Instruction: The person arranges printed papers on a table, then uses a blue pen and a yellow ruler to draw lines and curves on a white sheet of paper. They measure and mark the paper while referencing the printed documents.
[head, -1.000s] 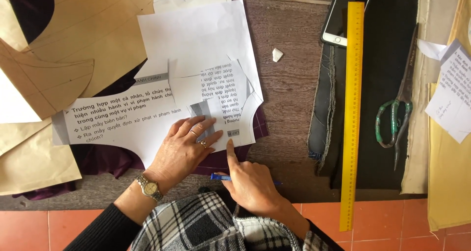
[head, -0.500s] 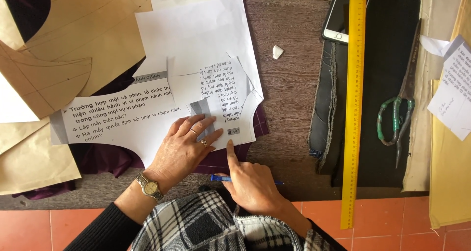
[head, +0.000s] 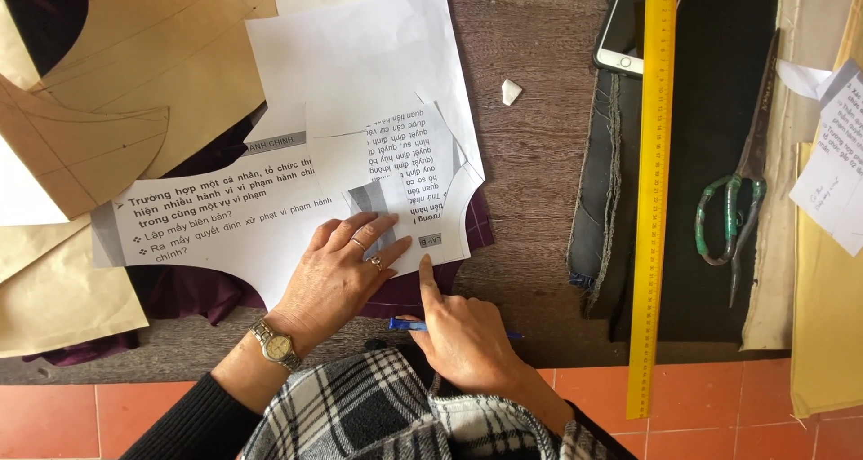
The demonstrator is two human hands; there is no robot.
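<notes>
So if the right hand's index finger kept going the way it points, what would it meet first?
The right hand points its index finger up the picture, its tip at the lower edge of the printed paper pattern. It would likely slide straight onto that paper, beside the left hand pressing it flat.

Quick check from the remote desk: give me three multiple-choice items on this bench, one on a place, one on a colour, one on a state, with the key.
1. Where do the scissors lie?
A. right of the yellow ruler
B. under the printed pattern paper
C. on the tiled floor

2. What colour is the pen?
A. red
B. blue
C. green

3. How is the left hand?
A. lifted
B. pressed flat on the paper
C. gripping the ruler

Key: A, they rest on black cloth beyond it; B, its barrel shows by the right hand; B, fingers spread on the sheet.
</notes>
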